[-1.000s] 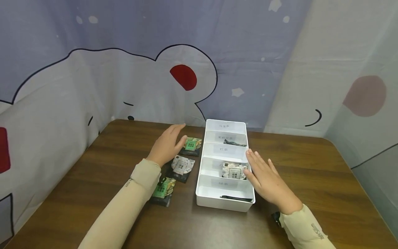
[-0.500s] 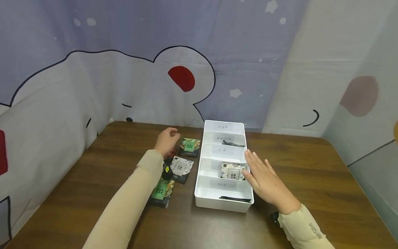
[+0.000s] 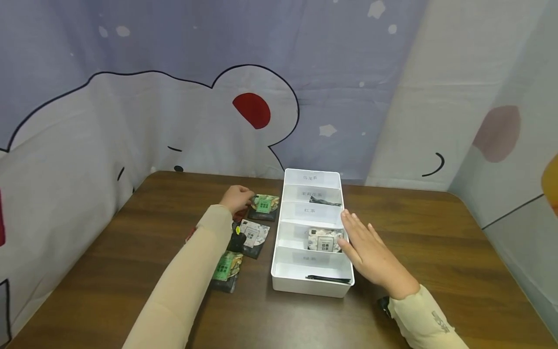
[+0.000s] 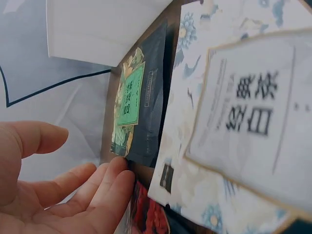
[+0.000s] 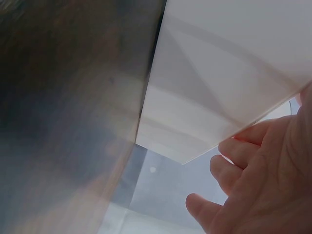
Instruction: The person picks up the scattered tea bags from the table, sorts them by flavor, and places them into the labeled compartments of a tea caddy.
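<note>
My left hand (image 3: 237, 198) is low over the table beside a green-labelled tea sachet (image 3: 264, 206). In the left wrist view its fingertips reach that sachet's lower corner and a red sachet (image 4: 150, 212), the thumb held apart. A white floral tea sachet (image 3: 255, 234) lies closer to me, and another green-labelled one (image 3: 226, 266) is partly under my sleeve. With fingers extended, my right hand (image 3: 372, 254) rests along the right rim of a white divided box (image 3: 305, 286). White floral sachets (image 3: 325, 240) stand in the box's second compartment from the front.
The box has labelled compartments. A dark sachet (image 3: 328, 279) lies in the front one, and another dark sachet (image 3: 324, 200) leans farther back. A printed curtain (image 3: 196, 116) hangs behind the wooden table (image 3: 414, 218). A dark wrist camera (image 3: 237, 240) covers part of the sachets.
My left hand has drawn back left from above the far green-labelled sachet, then lowered beside it, its fingers bending. My right hand stays at the box rim.
</note>
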Tool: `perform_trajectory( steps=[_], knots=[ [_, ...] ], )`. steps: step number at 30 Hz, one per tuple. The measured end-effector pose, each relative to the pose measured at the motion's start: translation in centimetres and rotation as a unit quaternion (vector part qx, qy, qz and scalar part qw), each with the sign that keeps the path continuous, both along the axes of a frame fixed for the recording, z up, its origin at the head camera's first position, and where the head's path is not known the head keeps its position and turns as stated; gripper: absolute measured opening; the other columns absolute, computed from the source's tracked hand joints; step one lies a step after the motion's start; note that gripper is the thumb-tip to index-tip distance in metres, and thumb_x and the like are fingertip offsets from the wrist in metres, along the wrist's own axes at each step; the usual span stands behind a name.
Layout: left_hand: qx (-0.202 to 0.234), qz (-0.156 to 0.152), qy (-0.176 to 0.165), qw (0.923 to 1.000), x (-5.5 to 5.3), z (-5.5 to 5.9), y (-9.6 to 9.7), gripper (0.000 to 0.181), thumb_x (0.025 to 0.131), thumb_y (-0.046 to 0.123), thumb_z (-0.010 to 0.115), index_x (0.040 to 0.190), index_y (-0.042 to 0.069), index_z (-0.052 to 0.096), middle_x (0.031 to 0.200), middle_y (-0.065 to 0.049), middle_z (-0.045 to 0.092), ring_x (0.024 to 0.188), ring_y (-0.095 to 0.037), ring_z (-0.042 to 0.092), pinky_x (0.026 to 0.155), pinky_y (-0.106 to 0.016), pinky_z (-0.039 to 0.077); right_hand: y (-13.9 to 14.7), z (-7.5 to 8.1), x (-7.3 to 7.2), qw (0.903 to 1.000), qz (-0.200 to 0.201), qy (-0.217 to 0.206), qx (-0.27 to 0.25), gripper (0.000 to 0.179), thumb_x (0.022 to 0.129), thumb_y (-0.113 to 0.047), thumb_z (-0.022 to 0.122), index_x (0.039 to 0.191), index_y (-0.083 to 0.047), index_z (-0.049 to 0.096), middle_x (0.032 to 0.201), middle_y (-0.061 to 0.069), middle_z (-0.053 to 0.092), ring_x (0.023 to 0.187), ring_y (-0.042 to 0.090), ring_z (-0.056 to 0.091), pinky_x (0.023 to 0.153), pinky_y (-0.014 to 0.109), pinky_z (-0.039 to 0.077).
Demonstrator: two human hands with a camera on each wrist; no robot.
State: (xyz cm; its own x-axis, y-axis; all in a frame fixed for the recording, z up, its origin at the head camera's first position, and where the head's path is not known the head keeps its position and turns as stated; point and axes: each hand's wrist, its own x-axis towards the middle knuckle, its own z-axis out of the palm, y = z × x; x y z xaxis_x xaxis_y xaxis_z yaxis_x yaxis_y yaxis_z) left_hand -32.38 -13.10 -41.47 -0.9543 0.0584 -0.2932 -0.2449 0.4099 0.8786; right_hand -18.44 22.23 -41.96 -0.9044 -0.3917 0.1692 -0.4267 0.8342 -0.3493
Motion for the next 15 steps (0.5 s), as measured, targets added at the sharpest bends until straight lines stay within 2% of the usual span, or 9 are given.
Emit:
perform_trajectory(
  steps=[1,3,5,6,8,12,15],
  knots=[
    [-0.007,-0.003,0.003,1.0,-0.13,-0.07,0.05,0.043,0.106,0.024,0.048,0.141,-0.002,0.05,0.115,-0.02,0.062,0.066,-0.018,0.052,0.056,-0.033,0.044,0.0,0.01,0.0,1.0,0.0,0.0,0.0,0.066,0.11,-0.04,0.038,0.162,-0.003,0.019,0.167,0.013,0.02,0.154,0.035,0.015,0.122,0.062,0.011],
    [0.0,-0.005,0.005,1.0,-0.4,-0.22,0.2,0.048,0.107,0.023,0.048,0.147,-0.002,0.045,0.136,-0.022,0.056,0.091,-0.025,0.064,0.074,-0.035,0.055,-0.01,0.0,0.0,1.0,0.001,0.0,-0.001,0.066,0.11,-0.04,0.038,0.161,-0.003,0.019,0.167,0.014,0.02,0.154,0.036,0.015,0.121,0.062,0.011],
    [0.024,-0.004,0.004,0.9997,-0.75,-0.47,0.35,0.049,0.107,0.021,0.048,0.148,-0.005,0.043,0.146,-0.023,0.049,0.119,-0.031,0.061,0.095,-0.038,0.054,-0.03,0.01,0.0,1.0,0.002,0.001,-0.002,0.066,0.11,-0.04,0.038,0.161,-0.003,0.019,0.167,0.014,0.02,0.153,0.037,0.016,0.121,0.063,0.012],
    [0.039,-0.002,0.001,0.9992,-0.84,-0.55,0.41,0.048,0.107,0.019,0.048,0.148,-0.007,0.043,0.147,-0.024,0.047,0.126,-0.034,0.057,0.102,-0.04,0.051,-0.04,0.0,0.0,1.0,0.002,0.001,-0.001,0.066,0.11,-0.04,0.038,0.161,-0.003,0.019,0.167,0.014,0.02,0.153,0.037,0.016,0.121,0.063,0.012],
    [0.074,0.006,-0.009,0.9972,-0.98,-0.71,0.51,0.047,0.107,0.017,0.047,0.147,-0.008,0.043,0.148,-0.025,0.046,0.132,-0.036,0.053,0.108,-0.041,0.048,-0.06,0.02,0.03,1.0,0.003,0.0,-0.003,0.066,0.11,-0.04,0.038,0.161,-0.003,0.019,0.167,0.015,0.02,0.153,0.037,0.016,0.121,0.063,0.012],
    [0.111,0.02,-0.025,0.9933,-1.06,-0.86,0.48,0.046,0.106,0.015,0.047,0.146,-0.007,0.044,0.148,-0.023,0.046,0.133,-0.034,0.051,0.107,-0.04,0.048,-0.04,0.06,0.11,1.0,0.002,-0.002,-0.005,0.066,0.11,-0.04,0.038,0.161,-0.003,0.019,0.167,0.014,0.02,0.154,0.036,0.015,0.121,0.063,0.012],
    [0.15,0.034,-0.044,0.9871,-1.13,-0.95,0.35,0.048,0.106,0.012,0.048,0.148,-0.007,0.041,0.149,-0.022,0.044,0.13,-0.03,0.051,0.107,-0.037,0.049,0.02,0.05,0.14,1.0,0.002,-0.002,-0.006,0.066,0.11,-0.04,0.038,0.161,-0.003,0.019,0.167,0.014,0.02,0.154,0.036,0.015,0.121,0.062,0.012]
  ],
)
